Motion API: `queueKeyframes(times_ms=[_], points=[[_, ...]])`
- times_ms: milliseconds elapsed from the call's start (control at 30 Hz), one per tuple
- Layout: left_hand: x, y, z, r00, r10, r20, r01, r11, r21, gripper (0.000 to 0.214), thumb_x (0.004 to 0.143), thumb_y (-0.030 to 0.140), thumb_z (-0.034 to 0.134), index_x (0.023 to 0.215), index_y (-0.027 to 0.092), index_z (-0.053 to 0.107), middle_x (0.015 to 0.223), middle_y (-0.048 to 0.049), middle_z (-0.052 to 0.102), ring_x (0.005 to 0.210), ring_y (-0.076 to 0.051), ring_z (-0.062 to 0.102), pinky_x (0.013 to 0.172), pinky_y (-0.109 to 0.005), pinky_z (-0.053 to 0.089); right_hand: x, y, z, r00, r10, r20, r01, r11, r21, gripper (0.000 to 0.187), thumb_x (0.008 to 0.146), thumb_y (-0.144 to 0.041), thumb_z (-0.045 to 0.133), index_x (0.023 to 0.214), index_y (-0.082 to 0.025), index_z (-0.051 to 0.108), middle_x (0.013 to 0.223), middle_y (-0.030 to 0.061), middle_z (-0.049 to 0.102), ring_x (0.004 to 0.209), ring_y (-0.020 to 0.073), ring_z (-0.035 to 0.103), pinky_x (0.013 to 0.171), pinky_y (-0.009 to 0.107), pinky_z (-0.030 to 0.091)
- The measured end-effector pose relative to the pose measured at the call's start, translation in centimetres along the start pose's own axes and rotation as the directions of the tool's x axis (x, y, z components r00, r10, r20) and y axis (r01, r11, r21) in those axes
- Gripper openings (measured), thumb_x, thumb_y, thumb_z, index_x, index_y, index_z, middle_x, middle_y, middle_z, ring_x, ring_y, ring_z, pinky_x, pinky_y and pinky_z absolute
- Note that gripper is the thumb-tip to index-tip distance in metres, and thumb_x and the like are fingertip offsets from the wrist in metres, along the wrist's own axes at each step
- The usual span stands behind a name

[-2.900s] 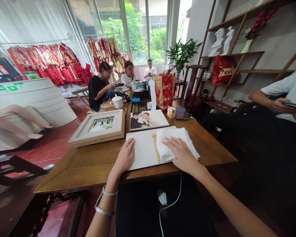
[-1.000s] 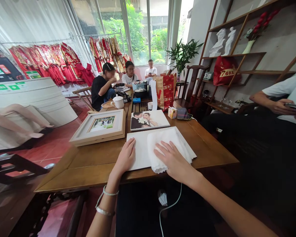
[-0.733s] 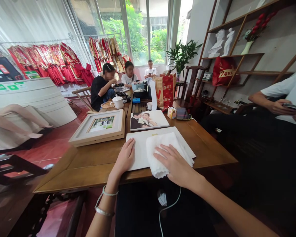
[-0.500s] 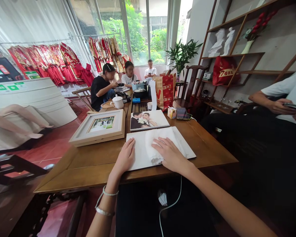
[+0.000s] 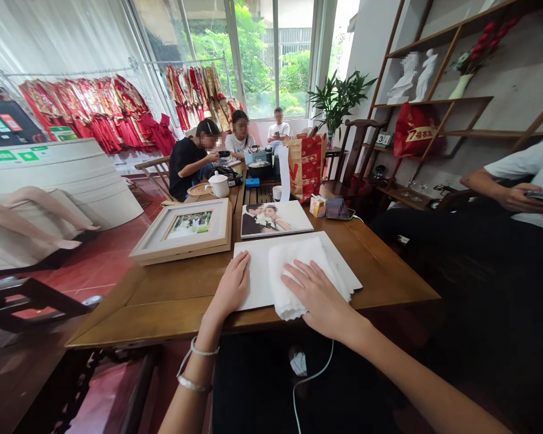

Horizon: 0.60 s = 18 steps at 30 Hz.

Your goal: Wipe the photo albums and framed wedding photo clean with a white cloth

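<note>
A white rectangular panel (image 5: 259, 265) lies flat at the table's near edge. On its left edge rests my left hand (image 5: 232, 284), fingers straight and lying flat. My right hand (image 5: 319, 295) is spread open on top of a folded white cloth (image 5: 286, 301), pressing it against the panel. The cloth covers much of the panel's right half and hangs a little past its front edge. Just beyond the panel lies a wedding photo print (image 5: 276, 218) of a couple. Left of that sit stacked wooden picture frames (image 5: 224, 241), the top one holding a photo.
Farther along the wooden table (image 5: 389, 277) stand a white lidded mug (image 5: 218, 185), a red-and-brown paper bag (image 5: 305, 169), a small tissue box (image 5: 317, 206) and a phone (image 5: 338, 208). Several people sit around. A white cable (image 5: 314, 378) hangs below the near edge.
My right hand has slid the cloth slightly toward me, so it now overhangs the panel's front edge. My left hand stays on the panel's left edge.
</note>
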<state>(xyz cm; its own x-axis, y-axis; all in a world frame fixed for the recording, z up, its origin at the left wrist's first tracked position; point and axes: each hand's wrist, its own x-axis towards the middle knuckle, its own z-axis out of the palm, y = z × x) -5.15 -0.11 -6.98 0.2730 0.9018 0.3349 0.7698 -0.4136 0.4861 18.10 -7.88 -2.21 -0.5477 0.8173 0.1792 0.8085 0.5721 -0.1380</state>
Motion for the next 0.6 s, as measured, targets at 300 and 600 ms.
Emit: queueKeyframes(times_ms=[300,600], points=[[0.0,-0.1,0.0,1.000,0.018,0.002,-0.018,1.000,0.007,0.045,0.091,0.022,0.031,0.130,0.011,0.048,0.142,-0.0152,0.044,0.135,-0.023,0.035,0.113,-0.045,0.027,-1.5,-0.6,-0.4,1.000,-0.024,0.019,0.024,0.999,0.027,0.074,0.062,-0.001,0.050,0.134,-0.013,0.042,0.147,0.0136,0.035,0.139,0.0296,0.020,0.115,0.050,0.013],[0.0,0.2,-0.1,1.000,-0.001,0.013,0.001,1.000,0.008,0.045,0.090,0.022,0.031,0.130,0.010,0.048,0.142,-0.0158,0.043,0.135,-0.024,0.035,0.113,-0.045,0.027,-0.6,0.0,-0.7,0.999,-0.020,0.025,0.018,0.996,0.084,0.069,0.063,-0.004,0.052,0.131,-0.014,0.047,0.145,0.0124,0.039,0.137,0.0291,0.024,0.114,0.050,0.015]])
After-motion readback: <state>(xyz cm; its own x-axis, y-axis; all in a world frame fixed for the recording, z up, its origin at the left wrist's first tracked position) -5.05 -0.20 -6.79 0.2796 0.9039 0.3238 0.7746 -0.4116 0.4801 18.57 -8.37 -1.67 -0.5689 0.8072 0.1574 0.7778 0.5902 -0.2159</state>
